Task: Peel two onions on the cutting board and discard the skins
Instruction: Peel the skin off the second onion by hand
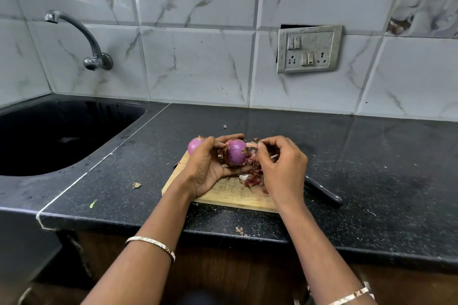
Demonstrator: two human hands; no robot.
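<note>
Head view, the only one.

The left hand [210, 168] is cupping one onion [236, 155] just above the cutting board [223, 194], fingers curled round its far and near sides. Judgement: this is steadying it so that it does not turn while the skin comes off. The exposed surface is looking smooth and purple, so peeling seems well advanced.

The right hand [281, 168] is pinching a strip of skin [250, 148] at the onion's right side, thumb and fingertips drawn together. It is probably pulling away from the bulb.

The second onion [194, 145] is sitting at the far left corner of the board, partly hidden behind the left hand. It looks peeled, with a tuft at the top.

The loose skins [252, 177] are piling on the board between the hands, not yet discarded. Keeping them there should make one sweep enough.

A knife [324, 193] is lying on the counter just right of the board, touched by neither hand.

Surface: a black speckled counter [371, 156], carrying a few stray scraps [135, 185] left of the board. A dark sink [49, 111] is set in at the left, with a tap [79, 37] above it. Grey marbled wall tiles are backing the counter, with a switch plate [308, 48] at the far right.
</note>
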